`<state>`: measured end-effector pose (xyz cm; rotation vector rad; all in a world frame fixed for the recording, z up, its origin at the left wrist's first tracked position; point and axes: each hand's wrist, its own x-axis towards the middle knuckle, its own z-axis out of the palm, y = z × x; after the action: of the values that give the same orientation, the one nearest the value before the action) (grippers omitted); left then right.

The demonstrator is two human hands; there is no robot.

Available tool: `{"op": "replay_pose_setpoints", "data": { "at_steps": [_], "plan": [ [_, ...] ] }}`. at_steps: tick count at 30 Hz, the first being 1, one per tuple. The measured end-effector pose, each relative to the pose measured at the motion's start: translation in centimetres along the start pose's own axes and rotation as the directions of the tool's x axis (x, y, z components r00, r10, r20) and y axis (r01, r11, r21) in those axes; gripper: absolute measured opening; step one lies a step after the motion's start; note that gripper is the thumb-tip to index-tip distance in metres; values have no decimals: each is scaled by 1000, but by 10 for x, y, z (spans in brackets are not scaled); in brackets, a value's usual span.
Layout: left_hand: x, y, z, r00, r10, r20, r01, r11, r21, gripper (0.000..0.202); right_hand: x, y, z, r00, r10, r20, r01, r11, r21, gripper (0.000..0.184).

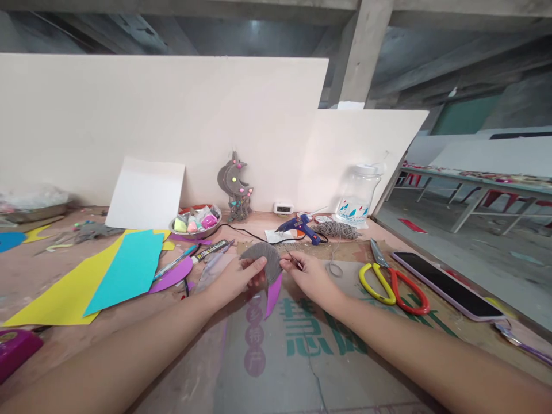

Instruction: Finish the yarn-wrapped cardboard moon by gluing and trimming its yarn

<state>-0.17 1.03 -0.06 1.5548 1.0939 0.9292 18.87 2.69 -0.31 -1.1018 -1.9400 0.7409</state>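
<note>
Over the cardboard, my left hand [245,275] grips a crescent moon cutout [266,261] between thumb and fingers. Grey yarn covers its upper part, while the lower tip shows bare purple. My right hand [308,276] is closed at the crescent's right edge, its thumb close against the wrapped part. A thin dark pointed thing [294,260] sticks out from its fingers; its kind is unclear. Behind the right hand, a strand of grey yarn [334,268] loops down from a grey yarn bundle [338,230].
A blue glue gun [304,228] lies behind my hands. Scissors [390,282] and a phone [446,284] lie right. Yellow [56,293] and turquoise sheets [129,270] spread left, near a bowl of colored clay [196,221]. A decorated grey moon [235,181] hangs on the white board [267,109].
</note>
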Motion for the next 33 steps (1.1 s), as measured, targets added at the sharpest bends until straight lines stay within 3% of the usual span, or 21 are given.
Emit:
{"op": "replay_pose_setpoints", "data": {
  "at_steps": [4, 10, 14, 20, 26, 30, 33],
  "plan": [
    [-3, 2, 3, 999, -16, -32, 15, 1000, -18, 39, 1, 4, 2, 1000, -10, 9, 10, 1000, -16, 23],
    [-10, 16, 6, 994, 17, -111, 3, 984, 178, 28, -1, 4, 3, 1000, 6, -7, -7, 1000, -21, 23],
    [-6, 12, 3, 992, 24, -124, -4, 987, 160, 32, -2, -3, 0, 998, -4, -70, -1, 997, -79, 23],
    [-2, 3, 1, 991, 57, -120, -40, 989, 140, 32, -4, -8, -2, 996, -68, -64, 59, 989, -134, 25],
    [-7, 3, 1, 997, 21, -72, -18, 999, 44, 33, -3, -7, 0, 999, -10, -34, 5, 991, -132, 23],
    [-6, 2, 0, 999, -13, -38, 14, 1000, 22, 34, -1, -13, -3, 999, 41, -2, -41, 994, -97, 31],
    [-2, 1, -1, 998, 41, -48, -41, 999, 5, 37, -1, -15, -3, 998, 56, 42, -54, 997, -47, 32]
  ]
}}
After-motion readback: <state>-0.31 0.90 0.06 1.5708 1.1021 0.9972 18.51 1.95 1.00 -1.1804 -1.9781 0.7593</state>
